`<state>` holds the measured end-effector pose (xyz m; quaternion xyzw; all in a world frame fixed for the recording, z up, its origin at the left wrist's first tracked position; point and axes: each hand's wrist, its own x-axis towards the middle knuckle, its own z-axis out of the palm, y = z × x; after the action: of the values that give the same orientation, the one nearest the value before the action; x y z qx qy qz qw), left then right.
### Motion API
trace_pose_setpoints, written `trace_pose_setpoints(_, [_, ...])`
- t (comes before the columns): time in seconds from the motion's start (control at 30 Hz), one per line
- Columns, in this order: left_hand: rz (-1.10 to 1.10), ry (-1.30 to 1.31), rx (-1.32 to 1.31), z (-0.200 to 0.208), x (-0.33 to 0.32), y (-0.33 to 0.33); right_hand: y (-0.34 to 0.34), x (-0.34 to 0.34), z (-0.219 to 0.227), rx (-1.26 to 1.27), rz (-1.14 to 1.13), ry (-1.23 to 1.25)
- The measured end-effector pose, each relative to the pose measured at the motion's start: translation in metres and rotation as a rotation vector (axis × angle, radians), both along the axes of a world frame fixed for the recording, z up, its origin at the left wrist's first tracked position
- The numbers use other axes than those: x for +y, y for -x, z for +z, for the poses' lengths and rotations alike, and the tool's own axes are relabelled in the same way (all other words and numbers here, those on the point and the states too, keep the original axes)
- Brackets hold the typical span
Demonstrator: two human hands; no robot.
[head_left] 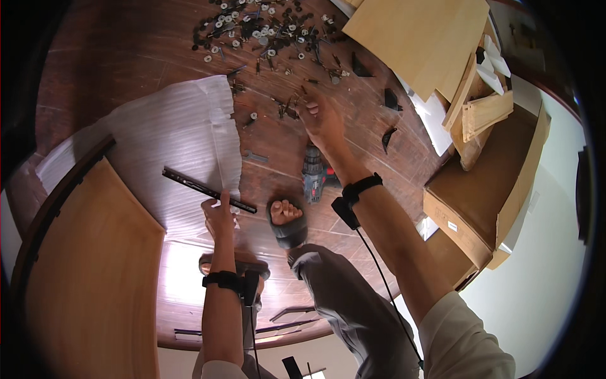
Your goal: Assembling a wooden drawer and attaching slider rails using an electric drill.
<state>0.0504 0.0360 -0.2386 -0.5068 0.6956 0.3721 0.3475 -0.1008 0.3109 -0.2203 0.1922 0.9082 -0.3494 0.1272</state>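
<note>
A thin black metal rail, like a drawer slide (189,182), is gripped near its right end by my left hand (219,219). It slants above a white foam sheet (183,126). My right hand (323,125) reaches down to a small heap of screws (285,108) on the wooden floor. Its fingers are bent together at the edge of the heap, and what they pinch is too small to make out. Just below that hand lies a cordless drill (312,174) with a red accent. A small wrench (255,156) rests to the drill's left.
Many scattered washers and fittings (265,28) cover the far floor. A large wooden panel (95,265) with a dark edge stands at left. Light boards (420,41) and an opened cardboard box (470,208) are on the right. My sandalled foot (287,221) is beside the drill.
</note>
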Motion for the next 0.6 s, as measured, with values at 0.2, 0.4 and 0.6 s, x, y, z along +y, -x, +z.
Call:
trace_pose_setpoints(0.2, [-0.268, 0.232, 0.158, -0.02, 0.007, -0.014, 0.006, 0.02, -0.02, 0.109, -0.041, 0.042])
trace_pose_setpoints(0.4, [-0.035, 0.055, 0.247, -0.008, 0.007, -0.014, 0.021, 0.042, -0.032, 0.315, 0.377, -0.047])
trace_pose_setpoints(0.6, [0.209, -0.109, 0.224, 0.01, 0.01, -0.009, 0.033, 0.036, -0.026, 0.264, 0.506, -0.105])
